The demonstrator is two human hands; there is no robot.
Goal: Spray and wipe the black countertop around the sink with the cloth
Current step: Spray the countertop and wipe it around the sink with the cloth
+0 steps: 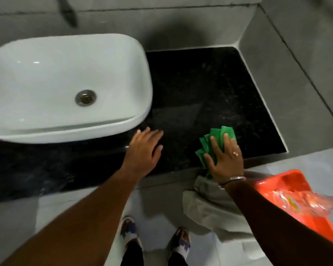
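Spread fingers of the right hand (226, 160) press the crumpled green cloth (211, 144) flat on the black speckled stone countertop (210, 83), right of the white oval ceramic sink (65, 87). The left hand (144, 150), open and empty, rests nearer the sink. Unwiped counter probably lies beyond the fingertips.

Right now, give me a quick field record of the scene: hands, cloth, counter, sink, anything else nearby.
left hand: open, palm down on the counter's front edge, just below the sink's front right corner, holding nothing
right hand: fingers spread, pressing the green cloth flat
green cloth: bunched, on the counter near its front edge, right of the sink
black countertop: bare to the right of the sink
sink: white basin, nothing in it, drain visible
spray bottle: not clearly seen
other: orange tray at lower right; beige cloth hanging below the counter's front edge
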